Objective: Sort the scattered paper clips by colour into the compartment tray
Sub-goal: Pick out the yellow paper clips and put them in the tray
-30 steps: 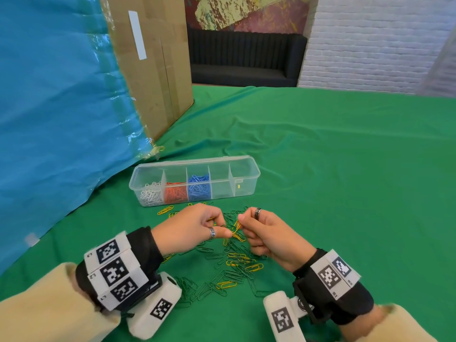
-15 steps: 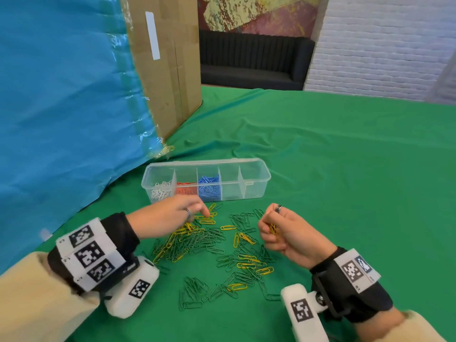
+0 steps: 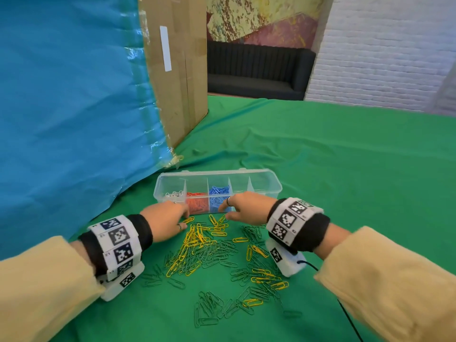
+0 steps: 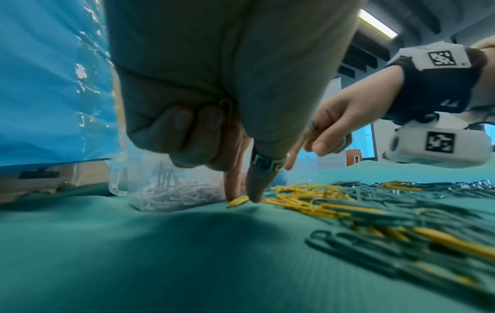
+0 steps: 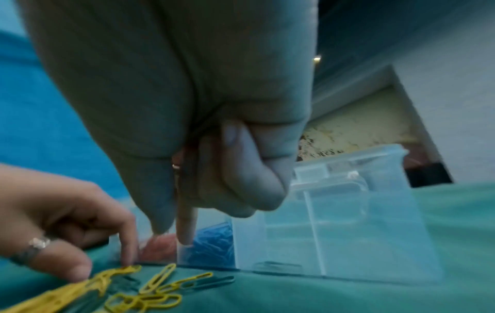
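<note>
Pinching a yellow clip (image 4: 238,200) off the bench, your left hand (image 3: 164,222) works; your right hand (image 3: 246,208) clutches yellow clips (image 4: 316,133) beside the tray (image 3: 276,191).

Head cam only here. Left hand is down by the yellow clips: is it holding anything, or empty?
Observer: Not empty. The left wrist view shows the left hand with a tucked yellow clip held under its curled fingers.
Operator: What about the fingertips?
Observer: Thumb and index tips are down on a second yellow clip lying on the green cloth.
Operator: Right hand?
Observer: In the same view, the right hand grips a small bunch of clips in its curled fingers. I can't tell how many.
</note>
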